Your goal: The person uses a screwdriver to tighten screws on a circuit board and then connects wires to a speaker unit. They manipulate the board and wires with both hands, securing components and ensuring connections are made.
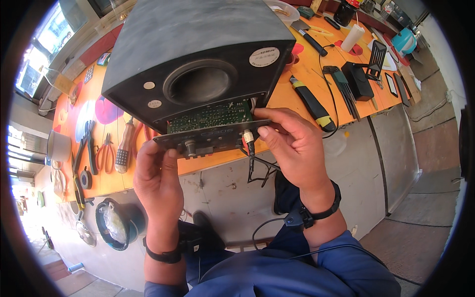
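Observation:
A large black speaker box (198,34) stands on the orange table, its round port (200,81) facing me. Out of the opening below the port comes a black control panel (213,140), with a green circuit board (210,118) behind it. My left hand (159,173) pinches the panel's left end. At its right end my right hand (294,143) grips the panel between thumb and fingers, close to a plugged-in cable connector (248,136). A knob (190,147) sticks out of the panel's front. The board's far part is hidden inside the box.
Left on the table (111,183) lie pliers (88,143), scissors (105,154), a screwdriver (124,148) and black tape (86,179). To the right are a black-and-yellow cutter (311,103), a hex key set (344,91) and a phone stand (376,59). A bucket (118,222) stands below the table's left side.

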A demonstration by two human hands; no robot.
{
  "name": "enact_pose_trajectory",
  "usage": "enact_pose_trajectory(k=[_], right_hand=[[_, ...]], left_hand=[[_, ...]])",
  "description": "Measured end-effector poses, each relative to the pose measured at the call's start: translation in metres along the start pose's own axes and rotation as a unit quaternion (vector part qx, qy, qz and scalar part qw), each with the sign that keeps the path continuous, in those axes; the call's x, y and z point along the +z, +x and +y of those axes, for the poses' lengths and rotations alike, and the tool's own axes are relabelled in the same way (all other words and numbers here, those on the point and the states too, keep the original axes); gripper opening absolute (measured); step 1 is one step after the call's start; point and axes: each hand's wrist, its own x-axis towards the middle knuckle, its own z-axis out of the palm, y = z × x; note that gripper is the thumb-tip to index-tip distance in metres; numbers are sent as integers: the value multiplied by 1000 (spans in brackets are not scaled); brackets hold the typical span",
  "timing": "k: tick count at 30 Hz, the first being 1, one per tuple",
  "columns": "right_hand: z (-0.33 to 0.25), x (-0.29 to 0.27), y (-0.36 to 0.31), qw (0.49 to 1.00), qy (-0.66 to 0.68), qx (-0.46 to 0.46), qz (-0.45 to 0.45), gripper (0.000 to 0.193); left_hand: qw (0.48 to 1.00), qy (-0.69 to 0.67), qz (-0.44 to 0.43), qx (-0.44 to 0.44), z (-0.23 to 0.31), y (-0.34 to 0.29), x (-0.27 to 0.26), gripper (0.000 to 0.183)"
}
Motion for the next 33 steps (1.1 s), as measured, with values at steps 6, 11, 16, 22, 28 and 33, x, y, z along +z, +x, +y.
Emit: enact_pose_trajectory(k=[6,11,16,22,28,33], right_hand=[[-1,-1,3,999,34,17,-5,28],[2,0,2,998,54,24,-17,30],[2,-2,4,990,122,55,-40,35],[0,-8,-3,978,179,74,-76,39],[7,-10,-3,974,201,67,-79,39],[11,-17,-5,971,190,85,-116,41]], left_hand=[[1000,-5,3,-5,0,-1,1,25],[1000,-10,-1,-5,0,0,0,26],[1000,-19,7,-2,-3,-1,1,28],[1000,-4,24,8,-5,-3,3,28],[1000,-5,26,12,-7,-3,3,29],[999,-20,25,17,-10,-3,3,29]])
